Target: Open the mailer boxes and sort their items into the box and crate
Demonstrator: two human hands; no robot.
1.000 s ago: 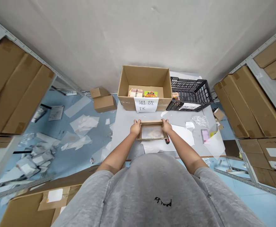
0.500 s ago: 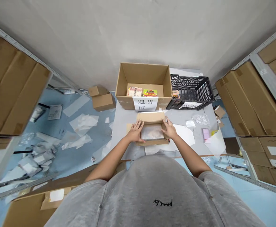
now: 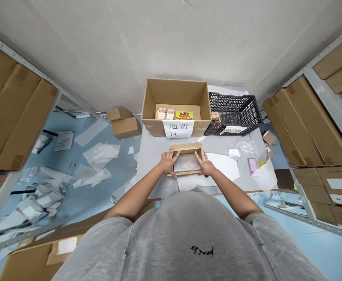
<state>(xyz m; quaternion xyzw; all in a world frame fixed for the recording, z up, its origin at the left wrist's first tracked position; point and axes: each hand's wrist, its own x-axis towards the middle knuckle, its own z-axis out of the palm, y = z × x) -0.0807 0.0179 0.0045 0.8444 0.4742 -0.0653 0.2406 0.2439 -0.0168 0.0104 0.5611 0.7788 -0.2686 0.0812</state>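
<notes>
A small cardboard box stands open on the table in front of me, its far flap tilted up. Inside lies a flat item in clear, shiny wrapping; what it is I cannot make out. My left hand grips the box's left end, fingers over the edge. At the opposite end my right hand holds the right wall in the same way. Just beyond stands a larger open carton with a handwritten paper sign on its front, holding a few colourful packs.
A black plastic crate with a small pack in it adjoins the large carton. White paper and crumpled clear wrap lie on the table's right. Shelves of cartons flank both sides. Paper scraps litter the floor at left.
The small box's far flap has risen from lying back, and its near flap no longer lies spread toward me. Both hands have closed in around the box's ends.
</notes>
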